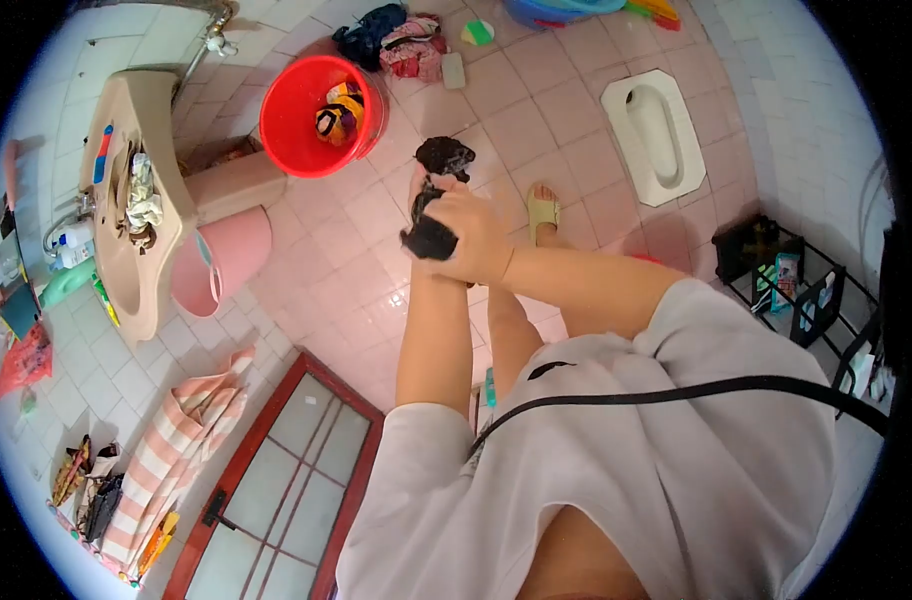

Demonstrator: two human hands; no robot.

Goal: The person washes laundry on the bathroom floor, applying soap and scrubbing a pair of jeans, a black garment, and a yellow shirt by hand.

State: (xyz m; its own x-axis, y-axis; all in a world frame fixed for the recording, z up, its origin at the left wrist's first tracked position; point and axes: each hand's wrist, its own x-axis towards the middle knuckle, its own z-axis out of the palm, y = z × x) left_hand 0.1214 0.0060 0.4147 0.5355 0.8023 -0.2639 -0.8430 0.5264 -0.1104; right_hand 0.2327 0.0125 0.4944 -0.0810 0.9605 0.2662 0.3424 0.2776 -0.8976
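Note:
A small black cloth (431, 238), bunched up and flecked with whitish suds, is squeezed between my two hands above the tiled floor. My right hand (476, 232) comes in from the right, with its fingers wrapped over the middle of the cloth. Underneath is my left hand (417, 181), closed on the same cloth and largely covered by it and by my right hand. One dark wad of the cloth sticks out beyond my fingers, and another part lies toward my left wrist. Whether it is a sock or another small garment, I cannot tell.
A red bucket (276, 125) with yellow and dark clothes stands ahead-left, near piled laundry (413, 48). Left are a sink (181, 205) and pink bin (241, 255). A squat toilet (678, 165) lies right, beyond my sandalled foot (543, 212); a black rack (766, 300) stands nearer.

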